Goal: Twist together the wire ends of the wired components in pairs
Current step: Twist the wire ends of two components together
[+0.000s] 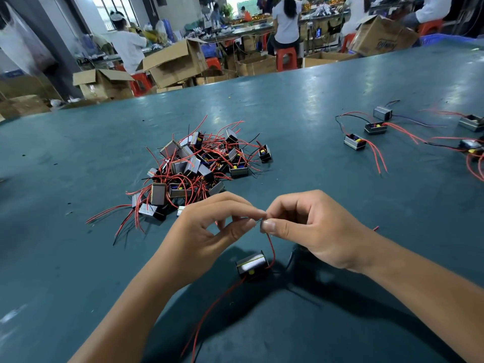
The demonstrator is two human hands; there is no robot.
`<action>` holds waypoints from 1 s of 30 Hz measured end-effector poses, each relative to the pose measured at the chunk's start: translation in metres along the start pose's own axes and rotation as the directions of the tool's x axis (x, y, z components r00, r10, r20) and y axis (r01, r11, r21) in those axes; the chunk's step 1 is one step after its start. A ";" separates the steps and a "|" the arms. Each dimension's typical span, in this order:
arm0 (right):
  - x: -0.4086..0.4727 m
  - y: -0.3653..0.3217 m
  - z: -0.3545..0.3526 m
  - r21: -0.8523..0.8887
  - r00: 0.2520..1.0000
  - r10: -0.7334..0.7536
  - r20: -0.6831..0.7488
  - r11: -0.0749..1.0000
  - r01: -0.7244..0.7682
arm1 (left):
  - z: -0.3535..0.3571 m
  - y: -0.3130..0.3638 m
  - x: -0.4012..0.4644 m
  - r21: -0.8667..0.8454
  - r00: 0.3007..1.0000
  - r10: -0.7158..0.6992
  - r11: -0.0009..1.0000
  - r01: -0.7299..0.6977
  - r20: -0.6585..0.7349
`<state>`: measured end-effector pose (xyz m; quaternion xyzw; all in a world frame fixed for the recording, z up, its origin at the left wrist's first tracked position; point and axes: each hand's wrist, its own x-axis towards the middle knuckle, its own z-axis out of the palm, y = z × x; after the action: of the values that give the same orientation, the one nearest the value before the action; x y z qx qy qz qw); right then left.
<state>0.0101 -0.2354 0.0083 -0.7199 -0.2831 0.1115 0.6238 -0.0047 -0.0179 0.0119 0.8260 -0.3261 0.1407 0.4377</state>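
My left hand (207, 231) and my right hand (311, 229) meet above the table, fingertips touching. Between them both pinch the bare wire ends (258, 221). A red wire (271, 244) drops from the pinch to a small black box-shaped component (251, 265) lying on the table just below my hands. Another red wire (209, 313) trails from that component toward me. A second component under my right hand is mostly hidden; only a dark edge and a red wire tip show.
A tangled pile of components with red and black wires (193, 166) lies beyond my left hand. Several components with wires (377, 127) lie spread out at the right on the dark green table (78, 258). People, cardboard boxes and red stools are beyond the far edge.
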 end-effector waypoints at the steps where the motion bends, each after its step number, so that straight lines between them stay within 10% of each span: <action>1: 0.000 0.000 0.001 -0.004 1.000 -0.001 0.006 1.000 0.001 | 0.000 0.000 0.000 -0.019 1.000 -0.015 1.000 0.015 0.005; 30: -0.005 0.000 0.000 -0.235 0.998 -0.045 0.051 0.970 0.055 | 0.003 0.004 -0.001 -0.216 0.955 -0.235 0.938 0.271 0.181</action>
<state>0.0057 -0.2381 0.0077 -0.7790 -0.3264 0.0774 0.5298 -0.0086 -0.0214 0.0124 0.8109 -0.2639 -0.0206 0.5219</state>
